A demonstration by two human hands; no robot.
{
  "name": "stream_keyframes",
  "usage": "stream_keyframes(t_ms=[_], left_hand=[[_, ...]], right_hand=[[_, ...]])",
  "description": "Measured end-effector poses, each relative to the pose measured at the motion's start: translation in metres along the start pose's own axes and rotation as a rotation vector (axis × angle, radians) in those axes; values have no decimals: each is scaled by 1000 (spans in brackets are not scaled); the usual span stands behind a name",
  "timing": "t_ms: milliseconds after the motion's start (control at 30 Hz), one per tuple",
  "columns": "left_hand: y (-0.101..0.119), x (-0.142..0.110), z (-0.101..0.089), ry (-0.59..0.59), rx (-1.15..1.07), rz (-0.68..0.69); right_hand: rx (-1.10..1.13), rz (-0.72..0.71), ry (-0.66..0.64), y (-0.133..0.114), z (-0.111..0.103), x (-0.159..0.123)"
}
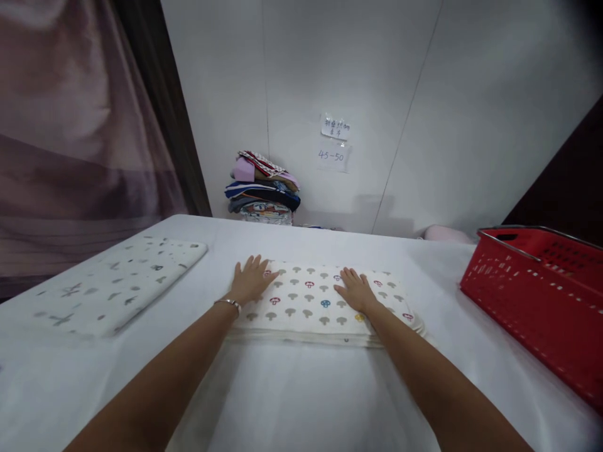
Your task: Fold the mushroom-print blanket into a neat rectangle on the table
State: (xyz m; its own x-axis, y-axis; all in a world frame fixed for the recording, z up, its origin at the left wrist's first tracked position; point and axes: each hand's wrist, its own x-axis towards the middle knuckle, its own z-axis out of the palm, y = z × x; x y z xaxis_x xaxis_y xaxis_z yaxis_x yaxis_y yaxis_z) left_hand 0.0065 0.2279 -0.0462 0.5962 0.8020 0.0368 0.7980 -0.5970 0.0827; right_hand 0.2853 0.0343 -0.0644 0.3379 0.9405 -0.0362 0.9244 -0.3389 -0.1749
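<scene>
A folded white cloth with a mushroom print [311, 301] lies on the white table [301, 389] in front of me. My left hand [252, 279] rests flat on its left end, fingers spread, a bracelet on the wrist. My right hand [355, 290] lies flat on the cloth right of its middle, fingers stretched out. Neither hand grips anything.
A second folded white patterned cloth [117, 282] lies at the table's left. A red plastic basket [541, 295] stands at the right edge. A stack of folded clothes [264, 188] sits against the back wall, below paper notes [334, 144]. A curtain [70, 125] hangs at left.
</scene>
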Motion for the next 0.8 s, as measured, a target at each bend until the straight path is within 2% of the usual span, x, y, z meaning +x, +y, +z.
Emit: stream_keyframes(t_ms=[100,233,333,400,500,567,667,800], left_hand=[[-6,6,10,14,-34,-56],[-6,4,14,-4,-47,-72],[-5,2,11,-6,-37,-73],[-4,0,9,0,-31,-72],[-2,-1,9,8,-30,-75],[-1,0,7,6,-38,-78],[-3,5,4,-20,-56,-75],[-18,3,4,-73,-80,-41]], right_hand=[[6,-3,2,-1,-1,2],[68,0,-50,4,-18,-3],[52,98,-14,26,-25,-14],[19,165,7,43,-21,-21],[-14,191,9,60,-12,-24],[-22,197,-7,60,-12,-23],[-20,203,-53,52,-26,-27],[-53,193,-38,55,-45,-60]])
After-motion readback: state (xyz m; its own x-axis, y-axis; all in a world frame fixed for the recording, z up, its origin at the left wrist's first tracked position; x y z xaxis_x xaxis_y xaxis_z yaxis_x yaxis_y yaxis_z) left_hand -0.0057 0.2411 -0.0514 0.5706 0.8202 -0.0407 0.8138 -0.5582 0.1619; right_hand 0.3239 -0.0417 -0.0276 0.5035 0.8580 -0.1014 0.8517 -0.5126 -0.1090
